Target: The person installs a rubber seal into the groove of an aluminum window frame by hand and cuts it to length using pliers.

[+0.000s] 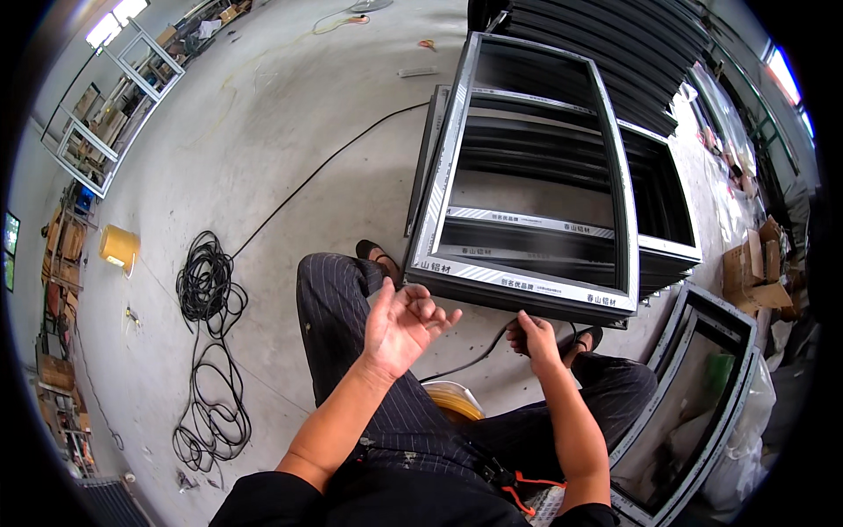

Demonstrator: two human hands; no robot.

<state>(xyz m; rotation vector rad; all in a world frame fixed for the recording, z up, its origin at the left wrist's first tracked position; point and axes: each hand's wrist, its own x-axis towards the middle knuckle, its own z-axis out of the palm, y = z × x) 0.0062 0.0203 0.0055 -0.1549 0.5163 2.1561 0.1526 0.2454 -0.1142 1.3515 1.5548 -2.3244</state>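
In front of my knees lies a stack of dark window frames, its top frame [620, 176] faced with silvery printed film. My left hand [406, 325] is held palm up by the stack's near left corner, fingers loosely curled and apart, with nothing in it. Just off the near edge, my right hand [533, 340] has its fingers pinched together. A thin black strip [474, 361] runs up to those fingers from between my legs, and more of it shows past the hand. The exact grip is partly hidden by the fingers.
Between my thighs stands a yellow tub [454, 402]. Coiled black cable [211, 290] lies on the floor at left, near a yellow bucket [118, 247]. More frames [702, 395] lean at right beside a cardboard box [753, 274]. Dark profiles [606, 44] are piled behind.
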